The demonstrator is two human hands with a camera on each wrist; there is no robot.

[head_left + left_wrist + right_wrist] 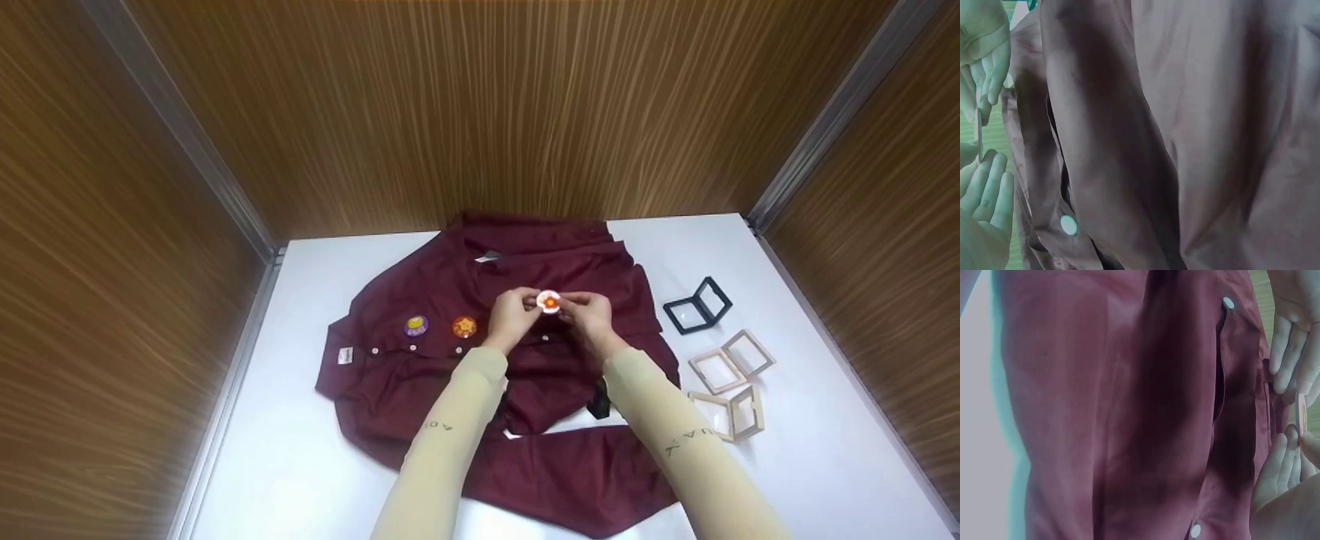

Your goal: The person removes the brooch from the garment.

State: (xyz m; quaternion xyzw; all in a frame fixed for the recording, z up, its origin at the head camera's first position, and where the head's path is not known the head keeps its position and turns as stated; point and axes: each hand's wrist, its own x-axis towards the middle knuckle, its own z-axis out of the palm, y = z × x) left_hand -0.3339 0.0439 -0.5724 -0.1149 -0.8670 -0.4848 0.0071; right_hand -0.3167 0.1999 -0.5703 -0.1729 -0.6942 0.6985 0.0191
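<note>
One white badge, round, no long axis: your left hand pinches left edge, your right hand right edge, neither nearer. Face turned up to you, badge over shirt, right of orange badge and purple badge.

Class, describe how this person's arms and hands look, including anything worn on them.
The left sleeve and right sleeve are pale cream-yellow, long and fairly close-fitting, ending around the wrists. Each carries dark lettering across the forearm, too small to read with certainty. The left hand and right hand are bare, without gloves.
</note>
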